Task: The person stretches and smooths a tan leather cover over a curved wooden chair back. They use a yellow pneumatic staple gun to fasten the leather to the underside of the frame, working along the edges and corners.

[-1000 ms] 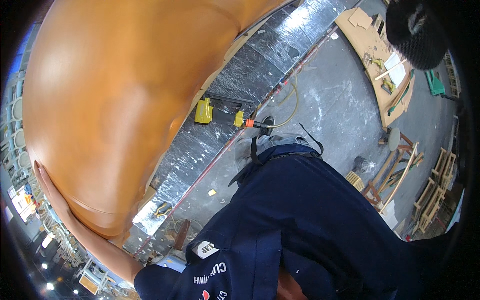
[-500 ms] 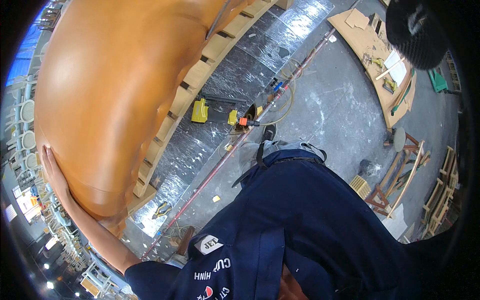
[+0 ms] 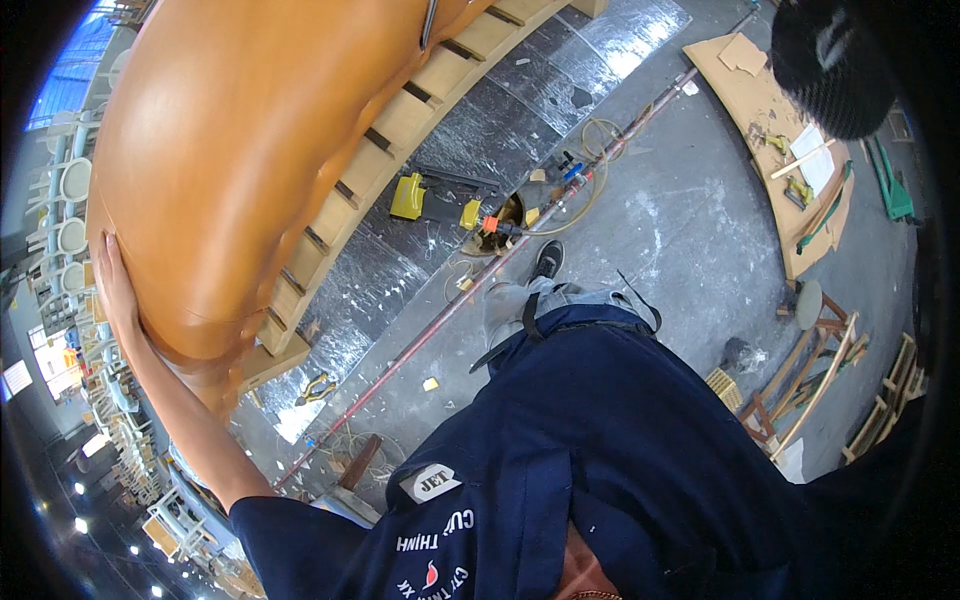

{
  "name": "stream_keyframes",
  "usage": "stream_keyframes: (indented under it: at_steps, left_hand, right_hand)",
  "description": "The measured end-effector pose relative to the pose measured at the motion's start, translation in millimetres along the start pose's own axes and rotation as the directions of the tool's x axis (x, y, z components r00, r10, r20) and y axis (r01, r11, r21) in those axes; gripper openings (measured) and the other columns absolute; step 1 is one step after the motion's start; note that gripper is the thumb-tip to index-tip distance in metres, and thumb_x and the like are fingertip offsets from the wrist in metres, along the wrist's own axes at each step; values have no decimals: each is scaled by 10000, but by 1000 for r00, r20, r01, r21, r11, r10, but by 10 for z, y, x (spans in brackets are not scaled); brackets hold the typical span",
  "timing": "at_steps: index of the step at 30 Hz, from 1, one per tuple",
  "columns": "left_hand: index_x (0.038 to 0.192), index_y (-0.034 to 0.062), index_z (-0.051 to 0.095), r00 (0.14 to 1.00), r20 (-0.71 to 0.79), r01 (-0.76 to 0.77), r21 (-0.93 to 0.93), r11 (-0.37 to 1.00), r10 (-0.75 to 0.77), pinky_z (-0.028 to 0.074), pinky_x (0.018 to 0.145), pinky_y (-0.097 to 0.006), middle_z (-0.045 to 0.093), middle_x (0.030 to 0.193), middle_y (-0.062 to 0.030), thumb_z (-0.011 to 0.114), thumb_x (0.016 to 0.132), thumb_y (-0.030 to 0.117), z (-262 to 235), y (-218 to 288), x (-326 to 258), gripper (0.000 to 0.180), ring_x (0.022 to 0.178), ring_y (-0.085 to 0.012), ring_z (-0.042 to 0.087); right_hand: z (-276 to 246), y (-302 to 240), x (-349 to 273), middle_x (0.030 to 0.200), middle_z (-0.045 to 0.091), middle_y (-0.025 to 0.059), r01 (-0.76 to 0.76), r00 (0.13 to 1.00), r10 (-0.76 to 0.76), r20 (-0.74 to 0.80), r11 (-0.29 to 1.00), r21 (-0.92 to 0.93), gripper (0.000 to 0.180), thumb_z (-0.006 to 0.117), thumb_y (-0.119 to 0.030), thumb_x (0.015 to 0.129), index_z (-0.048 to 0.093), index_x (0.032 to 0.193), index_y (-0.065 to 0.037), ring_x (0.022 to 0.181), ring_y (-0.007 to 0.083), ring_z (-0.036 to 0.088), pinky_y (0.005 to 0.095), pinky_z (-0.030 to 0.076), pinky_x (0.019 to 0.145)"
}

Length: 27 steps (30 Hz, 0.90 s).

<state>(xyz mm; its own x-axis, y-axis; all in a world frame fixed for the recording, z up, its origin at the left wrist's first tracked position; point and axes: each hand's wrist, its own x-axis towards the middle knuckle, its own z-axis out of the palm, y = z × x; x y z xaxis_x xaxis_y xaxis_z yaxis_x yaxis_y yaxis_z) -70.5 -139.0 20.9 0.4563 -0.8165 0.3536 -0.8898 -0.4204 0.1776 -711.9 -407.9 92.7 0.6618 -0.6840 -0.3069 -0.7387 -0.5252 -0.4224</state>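
My left hand (image 3: 118, 284) lies flat along the outer side of a large tan-orange upholstered piece (image 3: 205, 190), fingers stretched out. The cover looks like smooth leather, with puckers along its inner edge. A curved, light wooden frame (image 3: 330, 225) with dark slots runs along that edge. Across the cover at the top lies part of a thin dark tool or rod (image 3: 430, 22), its far end cut off by the picture's edge. My right hand does not show.
Beside the frame, a yellow-and-black air tool (image 3: 407, 197) with a hose (image 3: 592, 200) rests on a scuffed dark surface. Pliers (image 3: 317, 389) lie nearby. A red pipe (image 3: 420, 340) crosses in front of me. Cardboard (image 3: 735, 110) with tools and wooden frames (image 3: 815, 385) are at right.
The view has shifted, so the upholstered piece appears higher in the picture. My left hand stays flat against its side.
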Motion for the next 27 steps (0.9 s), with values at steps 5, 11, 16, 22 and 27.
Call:
stream_keyframes:
  at_steps: [5,11,16,22,27]
  left_hand:
    - [1418,-78,415,1000,-9,-14,21,1000,15,237,1174,-392,385,1500,-247,364,1041,451,-3,11,6,651,1418,-351,327]
    - [1404,-83,430,999,-16,-38,30,999,38,257,1164,-396,408,1478,-259,373,1045,411,-48,15,-39,614,1399,-365,352]
    - [1381,-80,462,996,-61,-57,18,998,58,275,1154,-394,444,1454,-249,389,1042,416,39,11,7,606,1377,-362,385]
    - [1389,-56,469,999,-45,8,33,999,-7,282,1145,-386,437,1462,-238,398,1035,436,-66,31,-120,611,1373,-354,388]
    - [1406,-47,454,999,-40,13,16,1000,-13,267,1153,-379,421,1479,-227,379,1041,439,-18,230,-89,613,1387,-339,371]
  right_hand:
    - [20,-15,-45,861,627,79,16,1000,-16,1,1000,13,437,595,-402,968,589,1244,-64,653,114,582,244,469,555]
    - [28,-35,-44,871,630,84,40,999,-40,9,999,21,433,595,-403,968,592,1242,-68,667,120,589,249,479,569]
    - [118,-62,-13,880,632,87,10,1000,-10,24,1000,12,430,594,-405,969,594,1239,-71,679,125,595,253,488,581]
    - [194,-8,-20,890,634,92,-6,999,5,34,1000,22,426,593,-406,969,598,1237,-75,693,131,602,258,499,596]
    - [344,-82,-136,898,636,96,-102,994,99,46,993,61,423,593,-408,970,600,1235,-78,704,136,608,262,507,608]
